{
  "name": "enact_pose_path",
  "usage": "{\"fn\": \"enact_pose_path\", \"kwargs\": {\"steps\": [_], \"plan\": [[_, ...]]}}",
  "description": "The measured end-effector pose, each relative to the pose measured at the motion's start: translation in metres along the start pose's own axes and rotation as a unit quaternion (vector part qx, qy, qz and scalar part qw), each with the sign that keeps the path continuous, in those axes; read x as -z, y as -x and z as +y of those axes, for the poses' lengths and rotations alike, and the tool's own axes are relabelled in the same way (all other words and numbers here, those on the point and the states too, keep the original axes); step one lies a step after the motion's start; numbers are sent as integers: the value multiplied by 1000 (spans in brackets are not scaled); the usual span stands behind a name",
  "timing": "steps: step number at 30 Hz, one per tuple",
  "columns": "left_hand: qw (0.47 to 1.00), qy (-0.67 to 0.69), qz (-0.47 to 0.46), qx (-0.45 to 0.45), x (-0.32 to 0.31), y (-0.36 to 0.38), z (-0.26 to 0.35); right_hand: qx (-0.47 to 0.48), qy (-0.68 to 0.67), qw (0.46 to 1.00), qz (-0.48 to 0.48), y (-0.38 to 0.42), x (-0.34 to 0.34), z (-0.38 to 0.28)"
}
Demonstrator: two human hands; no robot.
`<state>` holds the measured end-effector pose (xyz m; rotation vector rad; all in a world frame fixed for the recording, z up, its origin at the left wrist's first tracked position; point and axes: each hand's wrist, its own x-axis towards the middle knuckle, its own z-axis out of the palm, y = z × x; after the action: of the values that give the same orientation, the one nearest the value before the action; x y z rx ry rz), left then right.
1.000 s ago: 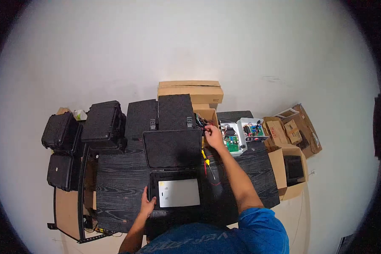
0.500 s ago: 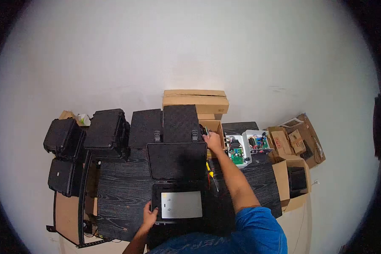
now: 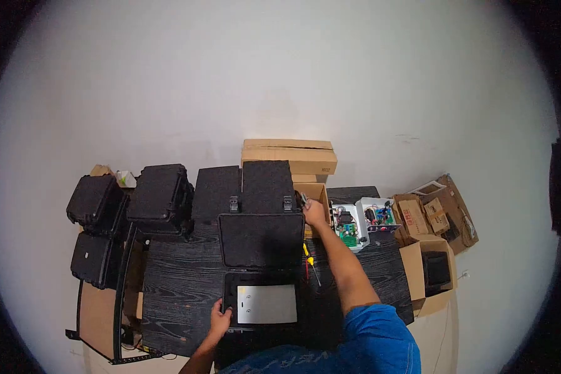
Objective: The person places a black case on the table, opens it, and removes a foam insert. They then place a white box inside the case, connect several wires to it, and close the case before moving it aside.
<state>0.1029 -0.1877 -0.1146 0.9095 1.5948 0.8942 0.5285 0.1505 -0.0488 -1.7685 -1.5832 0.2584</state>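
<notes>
An open black hard case (image 3: pixel 230 283) lies in front of me with its lid (image 3: pixel 262 240) tipped back. A silver metal panel (image 3: pixel 267 304) with small holes sits inside its base. My left hand (image 3: pixel 219 321) grips the left side of the case, thumb over the rim. My right hand (image 3: pixel 315 213) reaches to the open cardboard box (image 3: pixel 318 190) behind the lid. Its fingers are curled around a small greyish thing at the box's edge, too small to name. A yellow-handled screwdriver (image 3: pixel 309 254) lies on the table below my right forearm.
Several closed black cases (image 3: pixel 158 192) stand at the left and back of the dark wood-grain table (image 3: pixel 181 268). White enclosures with circuit boards (image 3: pixel 349 234) are right of my hand. Cardboard boxes (image 3: pixel 411 215) stand further right, and a long carton (image 3: pixel 287 149) at the back.
The view has tilted slightly, so everything sits a little lower. My right hand remains at the cardboard box, its fingers slightly shifted. My left hand stays on the case.
</notes>
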Motion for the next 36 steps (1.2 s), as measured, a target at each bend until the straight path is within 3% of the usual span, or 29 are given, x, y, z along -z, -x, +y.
{"fn": "enact_pose_path", "kwargs": {"steps": [2,5,6,9,12,14,17,21,24,29,32,35,36], "plan": [[1000,26,-8,12,-1,2,4,-3,-33,997,71,-4,-1,10],[964,-196,60,-167,4,-16,-32,-25,-88,986,139,-2,28,3],[960,-200,62,-184,3,-13,-29,-31,-117,982,147,-1,36,4],[943,-219,73,-239,2,2,8,-26,-169,970,172,13,66,-2],[917,-247,86,-303,-2,9,36,-11,-312,934,171,29,86,1],[896,-258,96,-349,-6,9,52,16,-290,941,173,46,108,-3],[865,-271,69,-417,-20,12,94,0,-354,916,189,84,161,-57],[848,-255,1,-465,-51,10,131,-20,-382,897,223,111,183,-43],[840,-231,-100,-480,-77,9,150,55,-450,850,267,130,208,-56],[823,-187,-170,-509,-122,15,164,49,-548,791,269,170,241,-62],[899,-127,-186,-377,-156,31,178,23,-603,755,257,197,255,-78],[917,-126,-196,-323,-193,17,158,-8,-660,715,230,220,255,-77],[920,-97,-255,-280,-194,22,163,-19,-669,711,217,227,251,-74]]}}
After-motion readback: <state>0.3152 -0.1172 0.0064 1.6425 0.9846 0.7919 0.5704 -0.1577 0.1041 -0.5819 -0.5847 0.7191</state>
